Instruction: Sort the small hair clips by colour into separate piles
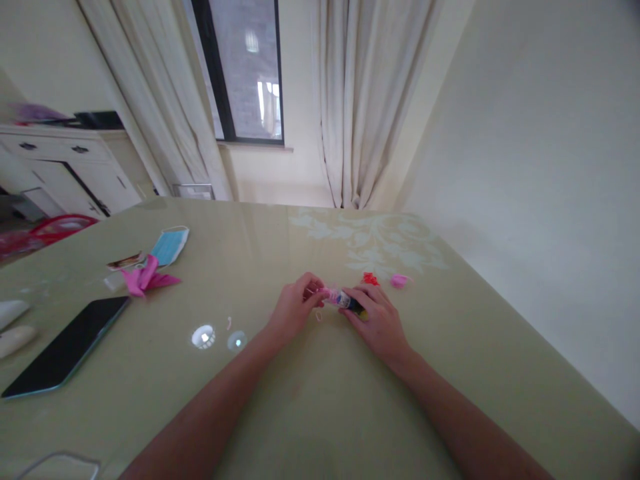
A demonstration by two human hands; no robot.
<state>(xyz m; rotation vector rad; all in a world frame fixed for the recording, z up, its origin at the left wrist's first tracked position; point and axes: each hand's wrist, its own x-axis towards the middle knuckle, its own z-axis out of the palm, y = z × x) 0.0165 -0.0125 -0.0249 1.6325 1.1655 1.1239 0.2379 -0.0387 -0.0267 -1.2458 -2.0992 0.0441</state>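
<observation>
1. I have a small tube (344,299) in front of me, lying roughly sideways between my two hands, over the middle of the table (280,413). Its left part is pink, its middle carries a pale printed pattern, and its right part is dark.
2. My left hand (291,308) is at the pink end. The thumb and fingertips are drawn together, pinching that end.
3. My right hand (379,323) holds the dark end, with the thumb on the near side and the fingers curved over the far side. Something yellow shows beneath this hand; I cannot tell whether it belongs to the tube.
4. Just beyond my right hand I see a red bundle (370,278), and to the right of that a small pink bundle (399,281). A thin pale loop (319,317) lies on the table near my left fingertips.
5. Well off to my left are a blue face mask (170,247), a bright pink cloth (145,279) and a dark-screened tablet (70,343), with a white computer mouse (16,340) beside the tablet.
6. Beyond the table I see a window (247,67) between pale curtains (370,87), and a white cabinet (65,163) at the left.
</observation>
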